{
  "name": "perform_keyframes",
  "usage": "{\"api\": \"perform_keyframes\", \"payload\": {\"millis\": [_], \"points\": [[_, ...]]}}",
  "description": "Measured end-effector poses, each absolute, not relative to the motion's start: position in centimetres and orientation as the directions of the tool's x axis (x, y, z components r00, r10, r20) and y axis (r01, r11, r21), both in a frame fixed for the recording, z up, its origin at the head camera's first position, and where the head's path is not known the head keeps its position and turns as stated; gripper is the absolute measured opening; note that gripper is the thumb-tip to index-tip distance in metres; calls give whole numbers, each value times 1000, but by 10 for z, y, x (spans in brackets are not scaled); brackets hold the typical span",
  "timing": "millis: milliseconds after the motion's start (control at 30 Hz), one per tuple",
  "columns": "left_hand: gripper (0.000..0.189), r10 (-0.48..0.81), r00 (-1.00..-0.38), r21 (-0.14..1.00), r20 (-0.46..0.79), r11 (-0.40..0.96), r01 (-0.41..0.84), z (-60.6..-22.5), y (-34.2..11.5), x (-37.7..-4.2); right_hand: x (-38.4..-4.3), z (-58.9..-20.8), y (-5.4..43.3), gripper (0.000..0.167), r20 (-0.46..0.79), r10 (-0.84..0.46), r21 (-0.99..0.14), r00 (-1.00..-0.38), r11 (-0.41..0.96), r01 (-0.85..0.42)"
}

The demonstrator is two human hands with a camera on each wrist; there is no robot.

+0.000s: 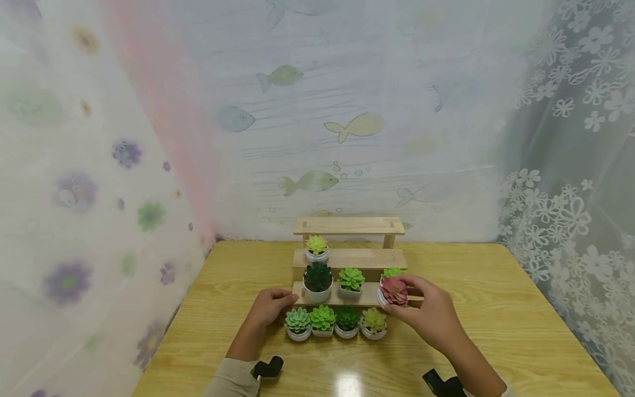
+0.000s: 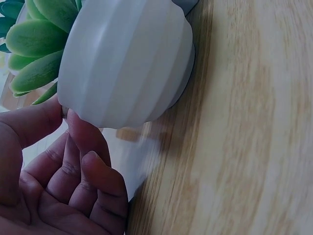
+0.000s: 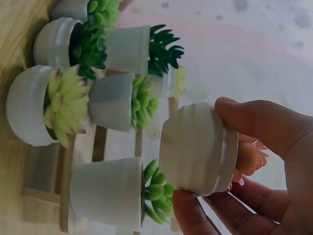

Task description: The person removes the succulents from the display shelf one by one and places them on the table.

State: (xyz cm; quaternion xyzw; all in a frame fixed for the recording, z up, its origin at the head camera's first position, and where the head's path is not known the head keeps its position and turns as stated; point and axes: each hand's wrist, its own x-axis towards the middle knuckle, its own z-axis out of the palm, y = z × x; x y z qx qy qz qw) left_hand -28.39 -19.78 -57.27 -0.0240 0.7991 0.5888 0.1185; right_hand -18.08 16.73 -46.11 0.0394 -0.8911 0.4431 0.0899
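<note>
My right hand holds a small white pot with a pink succulent by its rim, between thumb and fingers. In the right wrist view the white pot is tipped on its side in the picture, clear of the others. It overlaps a light green succulent on the lowest step of the wooden plant stand. My left hand pinches the left end of that step with thumb and forefinger. In the left wrist view a ribbed white pot hides part of the grip.
A front row holds several potted succulents, from a pale green one to a yellowish one. A dark green plant and a bright green one stand on the lowest step, a yellow-green one on the middle step. The wooden table meets patterned curtains.
</note>
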Motion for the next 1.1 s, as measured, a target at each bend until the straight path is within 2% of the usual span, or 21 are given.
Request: {"api": "perform_keyframes", "payload": {"millis": [467,1100], "points": [[31,111,-974,951,-199,261,-165,-575,-197,-283,-166,-473,181,70,105,51,-771,-993,635,-49],[37,115,-971,952,-211,251,-177,-576,-198,-282,-166,-507,192,71,43,84,-782,-996,622,18]]}}
